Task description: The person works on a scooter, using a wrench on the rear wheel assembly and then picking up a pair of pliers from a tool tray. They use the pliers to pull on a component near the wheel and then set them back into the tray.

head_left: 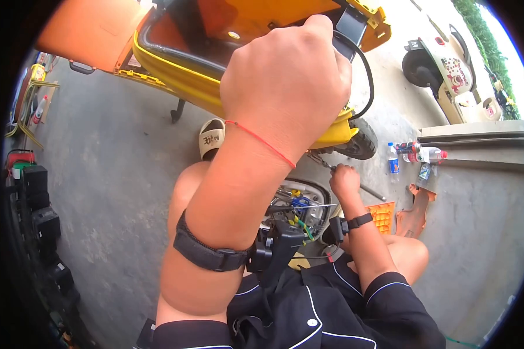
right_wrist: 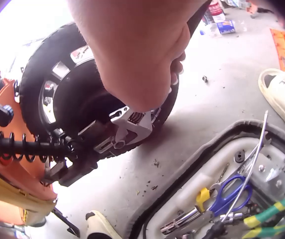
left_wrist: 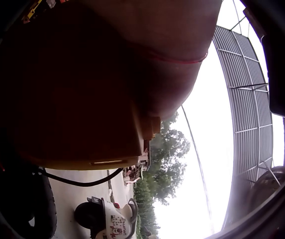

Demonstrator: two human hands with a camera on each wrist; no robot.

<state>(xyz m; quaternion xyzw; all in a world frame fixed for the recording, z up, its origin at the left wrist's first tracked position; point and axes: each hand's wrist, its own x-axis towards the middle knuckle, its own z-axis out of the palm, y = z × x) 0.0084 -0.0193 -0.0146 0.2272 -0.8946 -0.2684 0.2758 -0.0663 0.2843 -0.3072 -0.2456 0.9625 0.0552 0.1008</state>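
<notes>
My left hand (head_left: 285, 81), knuckles up and fingers curled, grips the yellow scooter body (head_left: 174, 81) beside its open compartment; the fingertips are hidden. That scooter shell (left_wrist: 82, 162) is dark and close under the wrist in the left wrist view. Lower down, my right hand (head_left: 346, 185) holds an adjustable wrench (right_wrist: 136, 128) near the scooter's wheel (right_wrist: 36, 104). The wrench's head meets a dark metal bracket (right_wrist: 85, 167) below the wheel hub, while its handle is hidden by the hand (right_wrist: 137, 64). A coil-spring shock absorber (right_wrist: 27, 148) runs up to this bracket.
Beside the right arm, a dark-rimmed tray (right_wrist: 182, 181) holds blue-handled scissors (right_wrist: 232, 194), green-yellow pliers (right_wrist: 269, 214) and a long thin rod. Bottles (head_left: 393, 160), an orange grid panel (head_left: 382, 216) and a broken orange piece (head_left: 416, 212) lie rightward. A white scooter (head_left: 451, 75) stands behind.
</notes>
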